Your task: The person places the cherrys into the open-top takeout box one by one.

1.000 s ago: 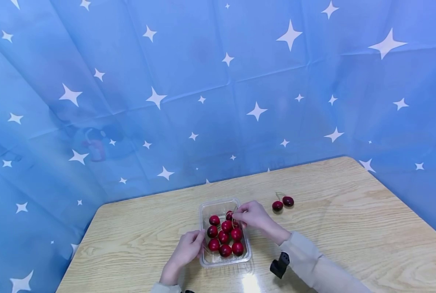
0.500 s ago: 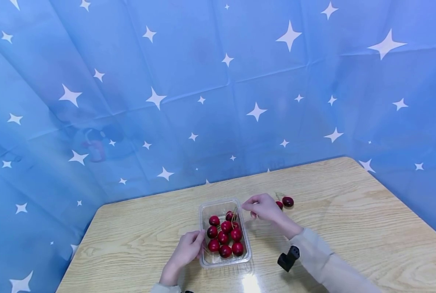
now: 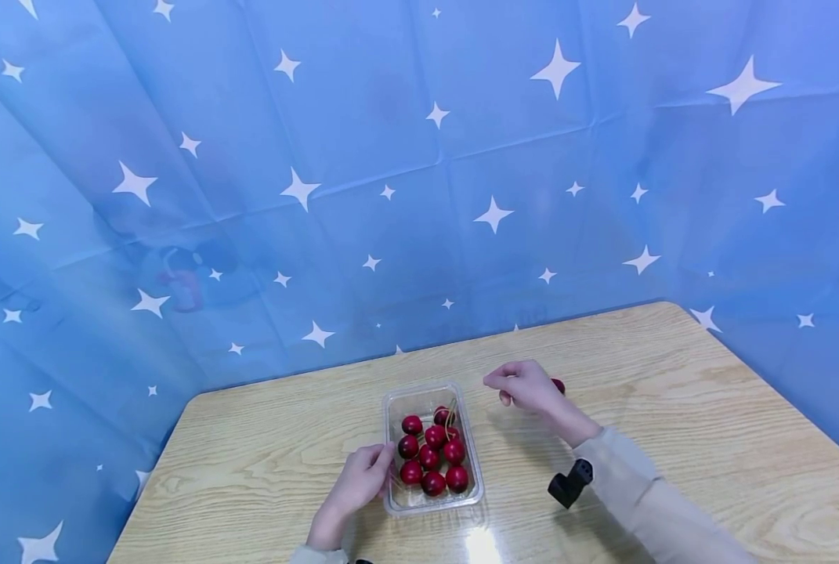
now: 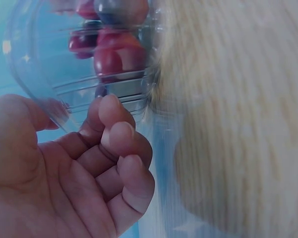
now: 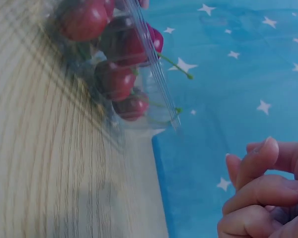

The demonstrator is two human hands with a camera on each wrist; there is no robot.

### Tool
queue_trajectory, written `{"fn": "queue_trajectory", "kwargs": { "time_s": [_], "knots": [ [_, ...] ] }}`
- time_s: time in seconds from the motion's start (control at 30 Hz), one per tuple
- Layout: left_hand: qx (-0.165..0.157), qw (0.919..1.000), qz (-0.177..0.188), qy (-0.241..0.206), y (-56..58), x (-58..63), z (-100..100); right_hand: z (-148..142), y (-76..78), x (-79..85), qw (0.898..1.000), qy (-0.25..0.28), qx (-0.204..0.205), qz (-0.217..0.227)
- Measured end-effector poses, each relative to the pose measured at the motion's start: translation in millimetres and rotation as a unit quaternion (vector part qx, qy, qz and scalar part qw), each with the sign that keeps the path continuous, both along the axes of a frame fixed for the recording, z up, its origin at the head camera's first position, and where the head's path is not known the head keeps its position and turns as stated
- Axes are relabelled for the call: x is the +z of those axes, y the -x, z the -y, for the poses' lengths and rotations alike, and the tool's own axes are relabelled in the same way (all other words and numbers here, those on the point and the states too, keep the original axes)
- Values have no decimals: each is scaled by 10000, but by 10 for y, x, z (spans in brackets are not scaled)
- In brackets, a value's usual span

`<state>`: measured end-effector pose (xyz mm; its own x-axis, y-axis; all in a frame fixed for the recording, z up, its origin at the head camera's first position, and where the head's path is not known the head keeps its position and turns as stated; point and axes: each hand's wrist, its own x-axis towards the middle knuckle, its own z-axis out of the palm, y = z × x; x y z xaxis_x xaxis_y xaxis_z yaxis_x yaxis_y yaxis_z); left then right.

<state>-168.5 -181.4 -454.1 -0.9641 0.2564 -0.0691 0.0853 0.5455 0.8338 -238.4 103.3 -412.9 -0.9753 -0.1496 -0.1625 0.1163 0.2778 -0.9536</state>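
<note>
My left hand (image 3: 358, 479) holds the near-left side of a clear plastic container (image 3: 433, 507), thumb over the rim and the other fingers bent along the outer wall. Inside lie several dark red cherries (image 3: 433, 482); green stems (image 5: 178, 67) poke up past the rim in the right wrist view. My right hand (image 3: 528, 388) is above the table, right of the container and apart from it. Its fingers (image 5: 260, 191) are loosely curled and hold nothing. Behind that hand a loose cherry (image 3: 559, 385) peeks out; the one beside it is hidden.
The container stands on a light wood table (image 3: 271, 454). A blue cloth with white stars (image 3: 391, 196) hangs behind the table and along its sides. A black device (image 3: 570, 483) is strapped at the right sleeve.
My right hand has moved from the cherries in the container out to the right, and now covers one of the two loose cherries. The left hand and the container stay in place.
</note>
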Motion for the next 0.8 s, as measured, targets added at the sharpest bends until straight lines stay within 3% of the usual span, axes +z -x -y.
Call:
{"fn": "queue_trajectory", "kwargs": {
  "time_s": [0.37,0.8],
  "knots": [
    [-27,9996,-10,-265,-11,15,17,-154,108,-49,9989,363,-272,124],
    [-9,9998,-40,-170,-7,27,14,-353,291,-107,9980,-209,-557,234]
  ]
}}
